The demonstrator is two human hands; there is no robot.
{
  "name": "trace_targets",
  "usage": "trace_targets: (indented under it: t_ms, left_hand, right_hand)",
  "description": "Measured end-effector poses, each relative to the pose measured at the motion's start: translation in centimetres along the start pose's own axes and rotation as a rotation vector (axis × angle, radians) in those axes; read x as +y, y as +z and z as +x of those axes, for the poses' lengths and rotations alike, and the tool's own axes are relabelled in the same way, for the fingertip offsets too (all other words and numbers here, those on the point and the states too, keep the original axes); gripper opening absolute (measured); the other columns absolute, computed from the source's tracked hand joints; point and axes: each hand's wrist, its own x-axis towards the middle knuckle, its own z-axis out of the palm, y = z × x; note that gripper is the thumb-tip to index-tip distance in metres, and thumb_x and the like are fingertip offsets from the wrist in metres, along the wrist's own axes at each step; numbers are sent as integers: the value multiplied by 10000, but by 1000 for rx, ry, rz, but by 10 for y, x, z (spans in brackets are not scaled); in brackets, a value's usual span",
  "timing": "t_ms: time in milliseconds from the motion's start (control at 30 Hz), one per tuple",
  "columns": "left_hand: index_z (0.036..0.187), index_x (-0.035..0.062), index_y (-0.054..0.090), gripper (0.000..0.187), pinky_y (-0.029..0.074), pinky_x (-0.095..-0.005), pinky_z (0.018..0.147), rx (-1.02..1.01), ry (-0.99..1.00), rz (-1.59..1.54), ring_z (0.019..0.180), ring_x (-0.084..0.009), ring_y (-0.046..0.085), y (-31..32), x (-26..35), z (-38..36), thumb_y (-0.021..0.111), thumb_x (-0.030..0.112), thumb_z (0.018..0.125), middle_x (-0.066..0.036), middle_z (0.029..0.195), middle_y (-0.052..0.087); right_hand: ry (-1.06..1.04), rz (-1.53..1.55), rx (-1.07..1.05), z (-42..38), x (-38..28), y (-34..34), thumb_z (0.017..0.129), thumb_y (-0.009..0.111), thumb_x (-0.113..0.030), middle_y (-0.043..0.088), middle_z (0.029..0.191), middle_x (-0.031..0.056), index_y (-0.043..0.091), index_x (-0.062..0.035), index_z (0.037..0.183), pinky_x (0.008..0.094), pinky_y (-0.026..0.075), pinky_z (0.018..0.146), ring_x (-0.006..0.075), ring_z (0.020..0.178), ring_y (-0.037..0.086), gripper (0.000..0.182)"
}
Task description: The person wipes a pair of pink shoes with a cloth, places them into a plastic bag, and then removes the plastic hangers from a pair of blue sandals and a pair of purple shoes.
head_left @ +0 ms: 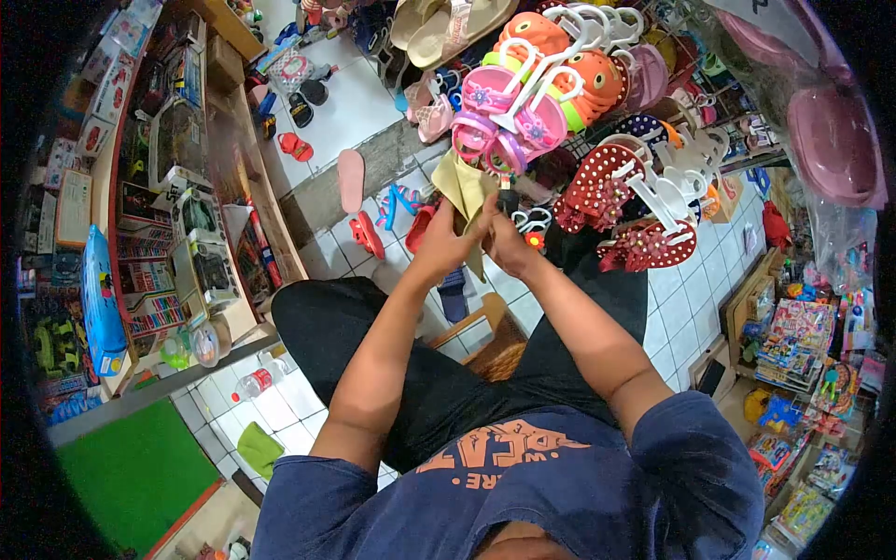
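Observation:
A yellowish-beige cloth [461, 189] hangs between my hands, one end dropping below them. My left hand [445, 245] is closed round the cloth from the left side. My right hand [507, 245] meets it from the right, its fingers pressed together at the cloth's edge. Just beyond my right fingers is a small dark item [507, 202], too hidden to name. Pink and purple children's sandals [523, 117] on white hangers are right above the cloth. To the right hang red polka-dot sandals [597, 187] with flowers.
Orange sandals [593, 84] and beige sandals [453, 33] crowd the top. A pink slipper [351, 180] and red clog [366, 235] lie on the white tiles. Shelves [117, 205] of boxed goods stand left, magazines [798, 336] right. A wooden stool [490, 345] sits between my legs.

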Motion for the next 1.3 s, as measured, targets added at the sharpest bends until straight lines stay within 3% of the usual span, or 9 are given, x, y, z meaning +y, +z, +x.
trace_targets:
  t_ms: [133, 200, 233, 367, 533, 733, 900, 1100, 1300]
  left_hand:
    - [1358, 26, 447, 447, 459, -330, 936, -187, 105, 173, 1094, -160, 556, -12, -22, 3, 620, 135, 961, -64, 1180, 584]
    - [1367, 38, 447, 423, 456, -332, 933, -187, 48, 40, 1093, -159, 552, -16, -27, 7, 577, 143, 979, -57, 1186, 578]
    - [1380, 47, 451, 436, 447, -332, 942, -199, -64, -102, 1105, -173, 555, -23, -33, 10, 558, 156, 972, -61, 1193, 589]
    - [1434, 75, 401, 447, 450, -328, 921, -118, -284, -572, 1103, -175, 547, -15, 3, -4, 458, 167, 1001, -38, 1212, 550]
    - [1483, 82, 321, 581, 459, -370, 999, -239, -263, -582, 1158, -220, 563, -34, -20, -3, 555, 320, 1008, -64, 1302, 524]
    - [1460, 77, 319, 612, 458, -344, 985, -244, -128, -304, 1135, -175, 554, -26, 0, -11, 656, 170, 959, -54, 1257, 537]
    - [1450, 60, 352, 484, 459, -343, 989, -253, -172, -331, 1125, -166, 567, -32, -29, -4, 549, 141, 1015, -64, 1275, 552]
    - [1378, 69, 439, 457, 515, -361, 913, -178, -289, -789, 1093, -196, 622, -44, -3, -5, 608, 183, 969, -77, 1246, 598]
    - [1285, 40, 515, 351, 553, -373, 844, 82, -305, -441, 996, -216, 662, -38, -10, -2, 554, 121, 945, -94, 1147, 646]
  right_hand:
    - [-69, 57, -158, -14, -17, 10, 993, 449, -592, 430, 1465, 126, 266, -67, 1536, 364, 348, 1102, 229, 1343, 424, 777]
    - [-266, -408, -133, -10, -18, 8, 953, 582, -532, 367, 1519, 156, 206, -28, 1550, 375, 302, 1139, 258, 1389, 373, 867]
    - [-282, -397, -100, -7, -18, 9, 864, 731, -471, 298, 1560, 199, 126, 13, 1558, 376, 247, 1170, 271, 1439, 293, 1040]
    - [-263, -577, -168, -12, -20, 8, 729, 872, -398, 155, 1619, 188, -3, -80, 1580, 380, 240, 1193, 268, 1471, 241, 1262]
    - [-397, -844, -177, -11, -15, 6, 790, 832, -265, 189, 1614, 179, 26, -54, 1580, 354, 262, 1174, 246, 1465, 254, 1148]
    - [-186, -601, -284, -14, -27, 4, 984, 558, -119, 378, 1525, 201, 169, -23, 1560, 333, 342, 1109, 250, 1356, 427, 702]
    - [-210, -771, -173, -9, -16, -1, 1040, 474, -185, 648, 1184, 153, 490, 9, 1364, 348, 450, 967, 189, 1100, 586, 378]
    - [-172, -574, -134, -8, -23, 0, 1049, 453, -181, 656, 1153, 143, 524, 21, 1300, 331, 457, 941, 158, 1049, 585, 329]
    - [-152, -690, -160, -6, -19, 1, 1045, 456, -173, 659, 1124, 127, 543, 22, 1257, 336, 448, 932, 154, 1026, 572, 300]
